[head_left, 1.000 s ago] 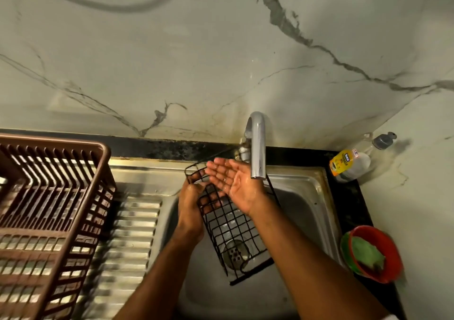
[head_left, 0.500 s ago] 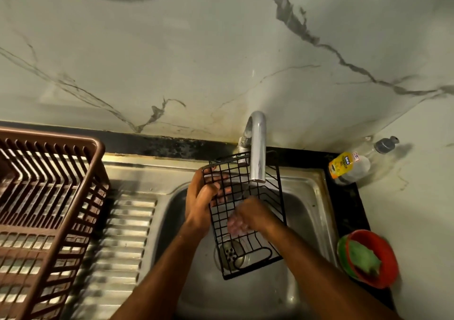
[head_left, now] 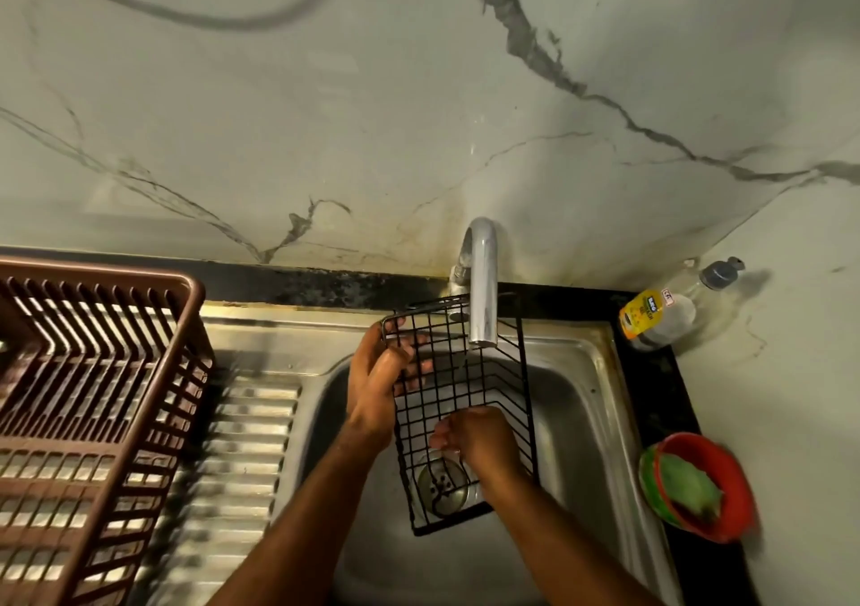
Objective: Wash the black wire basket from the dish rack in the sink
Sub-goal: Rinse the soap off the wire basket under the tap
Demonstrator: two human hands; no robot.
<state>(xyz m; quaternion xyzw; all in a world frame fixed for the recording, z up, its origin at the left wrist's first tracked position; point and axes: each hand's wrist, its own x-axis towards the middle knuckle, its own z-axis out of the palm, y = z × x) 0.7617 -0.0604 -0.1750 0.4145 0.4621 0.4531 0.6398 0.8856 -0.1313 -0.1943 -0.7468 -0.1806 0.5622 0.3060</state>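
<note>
Left hand (head_left: 379, 384) is gripping the basket (head_left: 465, 400) upright over the sink (head_left: 600, 400), under the tap (head_left: 484, 289); right hand (head_left: 484, 442), fingers curled, is rubbing its wires. Wet grip risks slipping.

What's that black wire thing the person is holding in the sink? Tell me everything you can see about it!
The black wire basket is a grid of thin dark wires, metal by the look of it, with low sides and a thicker rim. It is held tilted over the sink, its top end up by the tap, its bottom end above the drain. The left hand grips its upper left edge, fingers curled through the grid. The right hand rests inside it, low down, seemingly rubbing the wires.
</note>
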